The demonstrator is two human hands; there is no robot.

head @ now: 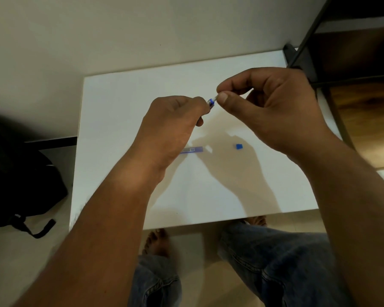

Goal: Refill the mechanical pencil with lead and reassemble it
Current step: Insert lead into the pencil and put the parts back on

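Note:
My left hand (175, 120) is closed around a blue mechanical pencil (211, 102); only its upper end shows past my fingers. My right hand (266, 103) pinches a small white piece (216, 97) at that end between thumb and forefinger. It looks like the eraser or end plug, touching the pencil's opening. On the white table (120, 129) below lie a blue lead tube (192, 149), partly hidden by my left wrist, and a small blue cap (239, 146) to its right.
A black bag (20, 185) lies on the floor to the left of the table. A dark metal frame with wooden shelves (353, 74) stands at the right. My legs in jeans and bare feet show under the table's near edge.

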